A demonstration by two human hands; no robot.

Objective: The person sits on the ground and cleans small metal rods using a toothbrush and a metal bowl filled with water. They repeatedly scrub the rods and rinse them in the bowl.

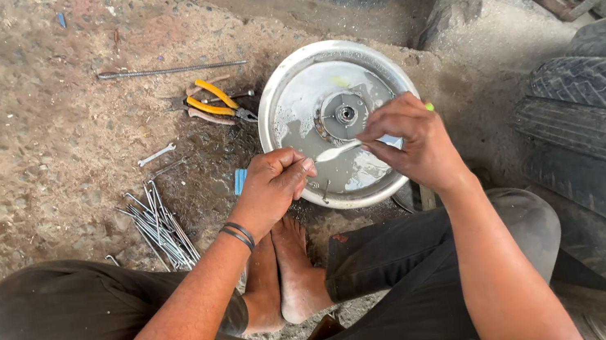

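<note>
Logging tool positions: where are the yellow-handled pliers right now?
The yellow-handled pliers lie on the dirt floor, just left of the round metal hub, below a long rod.

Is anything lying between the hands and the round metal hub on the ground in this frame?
Nothing visible does. The left hand and right hand are already over the hub, sharing a thin pale piece above its face. The pliers and spokes lie off to the left on the ground, clear of it.

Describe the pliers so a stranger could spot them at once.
Start at the round silver wheel hub lying on the dirt floor. Just off its upper-left rim lie the pliers, jaws toward the hub. Their yellow handles set them apart from the bare grey metal spanner and spokes nearby.
</note>
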